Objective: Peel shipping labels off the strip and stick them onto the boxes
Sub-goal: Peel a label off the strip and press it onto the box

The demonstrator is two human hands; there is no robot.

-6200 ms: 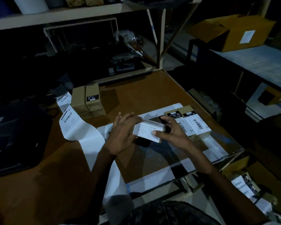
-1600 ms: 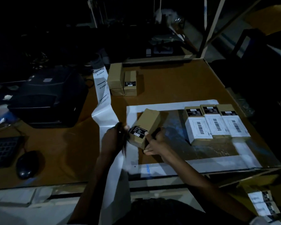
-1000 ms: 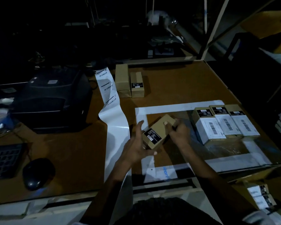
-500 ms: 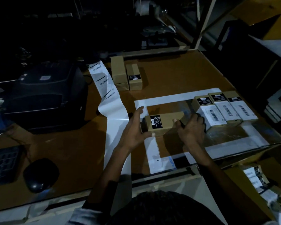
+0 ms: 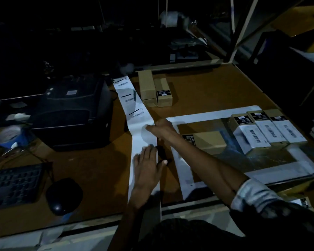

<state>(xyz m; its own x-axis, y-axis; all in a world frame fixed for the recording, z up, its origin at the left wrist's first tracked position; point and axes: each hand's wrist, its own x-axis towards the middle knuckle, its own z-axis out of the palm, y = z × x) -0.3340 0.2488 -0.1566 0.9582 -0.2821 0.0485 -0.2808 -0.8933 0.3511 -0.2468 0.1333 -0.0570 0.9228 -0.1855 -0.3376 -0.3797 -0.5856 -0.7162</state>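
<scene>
**Both hands on the label strip, plain box waiting beside them**

At the far left a keyboard [image 5: 11,185] and a mouse [image 5: 63,195] lie near the front edge of the brown table [image 5: 198,91], with a dark printer [image 5: 72,113] behind them. The white label strip [image 5: 134,113] runs from beside the printer toward the person and hangs over the front edge; three printed labels still sit on its far part, while the near part is bare.

The left hand [image 5: 148,169] lies flat, palm down, fingers spread on the bare strip, gripping nothing. Just beyond it the right hand [image 5: 160,126], its arm reaching across from the right, sits at the strip's right edge just below the nearest label, fingertips on the paper; whether it is pinching the strip or only touching it cannot be told in the dim light.

Behind the hands, two unlabelled boxes [image 5: 155,90] stand side by side, just beside the strip. Right of the right forearm one plain box [image 5: 207,140] lies on its side without a shipping label. Farther right, three labelled boxes [image 5: 266,130] sit touching in a row.
</scene>
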